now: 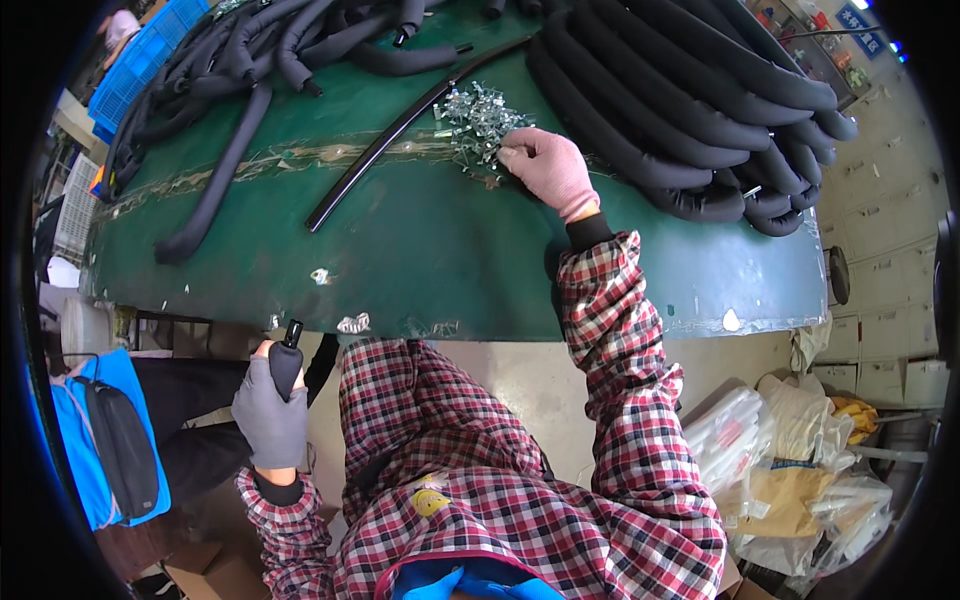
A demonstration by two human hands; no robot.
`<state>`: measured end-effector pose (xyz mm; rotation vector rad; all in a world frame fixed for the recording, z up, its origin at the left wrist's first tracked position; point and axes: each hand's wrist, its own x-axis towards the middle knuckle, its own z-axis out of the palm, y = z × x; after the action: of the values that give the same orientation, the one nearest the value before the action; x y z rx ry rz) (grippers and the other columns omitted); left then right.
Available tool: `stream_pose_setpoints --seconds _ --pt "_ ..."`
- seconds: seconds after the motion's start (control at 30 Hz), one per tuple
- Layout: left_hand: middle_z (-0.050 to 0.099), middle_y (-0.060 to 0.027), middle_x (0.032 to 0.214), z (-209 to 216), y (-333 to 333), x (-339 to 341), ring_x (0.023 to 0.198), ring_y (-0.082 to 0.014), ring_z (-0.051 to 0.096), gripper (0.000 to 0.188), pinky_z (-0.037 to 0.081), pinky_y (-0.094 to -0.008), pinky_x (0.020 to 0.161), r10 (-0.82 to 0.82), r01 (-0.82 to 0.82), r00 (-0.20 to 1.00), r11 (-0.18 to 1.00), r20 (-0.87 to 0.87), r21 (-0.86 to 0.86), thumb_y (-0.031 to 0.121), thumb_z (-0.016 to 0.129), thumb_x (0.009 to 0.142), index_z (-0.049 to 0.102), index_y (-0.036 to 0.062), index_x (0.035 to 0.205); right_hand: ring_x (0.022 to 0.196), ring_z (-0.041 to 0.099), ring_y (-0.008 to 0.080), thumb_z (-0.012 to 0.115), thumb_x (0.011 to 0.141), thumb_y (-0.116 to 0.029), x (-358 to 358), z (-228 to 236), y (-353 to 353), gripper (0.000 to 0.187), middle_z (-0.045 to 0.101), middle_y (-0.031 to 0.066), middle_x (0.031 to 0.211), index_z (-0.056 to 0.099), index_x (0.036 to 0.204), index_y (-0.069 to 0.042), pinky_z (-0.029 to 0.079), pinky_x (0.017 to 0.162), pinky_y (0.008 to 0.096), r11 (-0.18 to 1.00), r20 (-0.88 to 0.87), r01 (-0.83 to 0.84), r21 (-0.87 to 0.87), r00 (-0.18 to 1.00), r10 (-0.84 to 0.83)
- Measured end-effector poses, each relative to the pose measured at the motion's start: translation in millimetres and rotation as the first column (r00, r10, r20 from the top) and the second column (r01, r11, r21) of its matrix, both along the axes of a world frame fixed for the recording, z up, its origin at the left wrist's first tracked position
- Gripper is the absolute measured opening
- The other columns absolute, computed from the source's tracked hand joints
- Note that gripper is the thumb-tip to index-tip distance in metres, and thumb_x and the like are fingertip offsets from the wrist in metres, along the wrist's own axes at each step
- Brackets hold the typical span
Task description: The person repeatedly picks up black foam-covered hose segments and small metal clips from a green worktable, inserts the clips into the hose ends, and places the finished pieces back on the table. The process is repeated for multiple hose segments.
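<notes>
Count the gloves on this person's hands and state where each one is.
2: a grey glove on the left hand, around a black padded tube, and a pink glove on the right hand, at the pile of small metal pieces.

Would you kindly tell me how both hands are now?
Left hand: closed, holding a black padded tube.
Right hand: curled closed by the metal clips; cannot tell whether it holds one.

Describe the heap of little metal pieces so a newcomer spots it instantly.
Find the big green tabletop and look just beyond the fingertips of the pink-gloved right hand, beside the bare black tube. There lies a loose heap of small metal pieces. Its silvery glint and jumbled bits set it apart from the long, dull-black foam-covered tubes nearby.
</notes>
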<state>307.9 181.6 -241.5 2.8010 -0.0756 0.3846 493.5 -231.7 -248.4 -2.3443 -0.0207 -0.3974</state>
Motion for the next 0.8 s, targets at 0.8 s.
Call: stream_pose_setpoints --seconds 0.8 --pt "0.068 -0.0202 0.09 -12.7 3.1 -11.3 0.084 -0.0426 0.067 0.05 0.051 -0.0484 0.072 0.19 -0.186 0.982 0.954 -0.003 -0.235 0.005 0.075 0.076 0.06 0.0091 0.123 0.067 0.066 0.0171 0.076 0.089 -0.024 -12.7 14.7 38.9 0.019 0.075 0.0057 0.088 0.076 0.096 -0.006 0.051 0.063 0.0281 0.86 -0.082 -0.187 0.475 0.964 0.255"
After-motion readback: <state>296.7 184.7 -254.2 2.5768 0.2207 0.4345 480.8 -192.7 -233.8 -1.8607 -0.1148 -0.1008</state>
